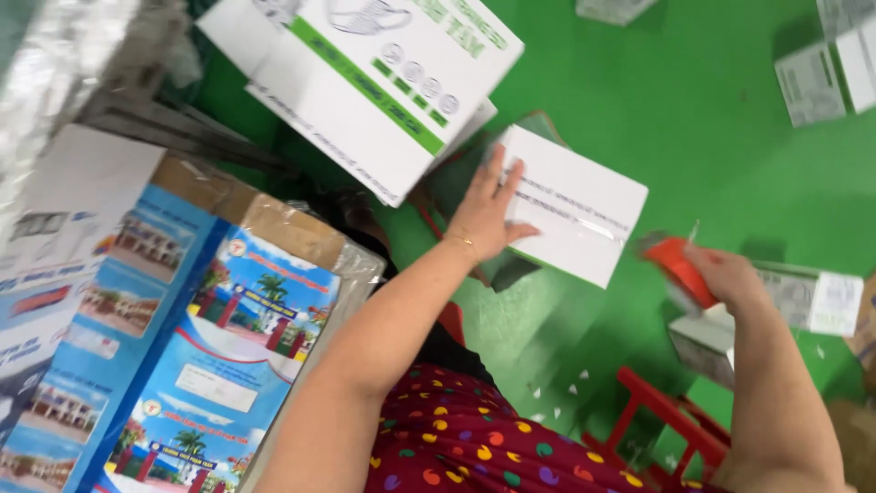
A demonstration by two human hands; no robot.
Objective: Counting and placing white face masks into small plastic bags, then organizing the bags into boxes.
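Observation:
My left hand [484, 212] lies flat, fingers spread, on a small white box [575, 205] sealed with a strip of clear tape along its top. The box rests on the green floor [693, 137]. My right hand [730, 278] grips a red tape dispenser [680, 269], held to the right of the white box and apart from it. A thin bracelet circles my left wrist. My lap in dark red polka-dot cloth shows at the bottom.
A large white carton with green print [365, 82] lies at top centre. A stack of colourful printed packs in plastic [182, 347] stands at left. More small white boxes [821, 301] [830, 73] lie at right. A red stool frame [666, 420] sits low between my arms.

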